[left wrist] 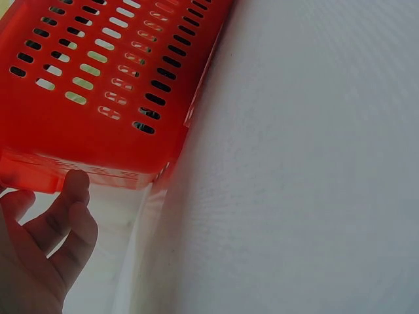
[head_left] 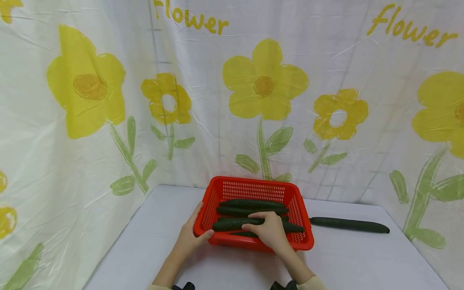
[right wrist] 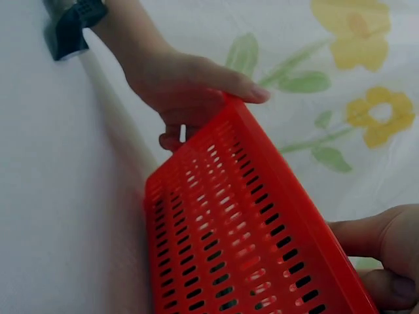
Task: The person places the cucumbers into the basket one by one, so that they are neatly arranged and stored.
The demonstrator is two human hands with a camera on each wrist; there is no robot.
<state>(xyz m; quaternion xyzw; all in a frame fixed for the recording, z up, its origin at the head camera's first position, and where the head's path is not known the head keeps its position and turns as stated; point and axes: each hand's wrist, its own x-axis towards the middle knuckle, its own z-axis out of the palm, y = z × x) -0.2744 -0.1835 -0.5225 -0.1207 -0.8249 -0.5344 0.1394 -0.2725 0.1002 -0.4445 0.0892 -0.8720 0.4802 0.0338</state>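
Observation:
A red plastic basket with slotted walls stands on the white table, several dark green cucumbers lying in it. At its left end, my left hand holds the rim, thumb on top and fingers outside below. In the left wrist view, the fingers of that hand are bent beside the basket wall. My right hand reaches over the front rim and pinches the front cucumber near its middle. The right wrist view shows the right hand partly behind the basket wall, which hides the cucumber.
One more cucumber lies on the table to the right of the basket. Behind the table hangs a white curtain printed with yellow flowers, and it also runs along the left and right sides.

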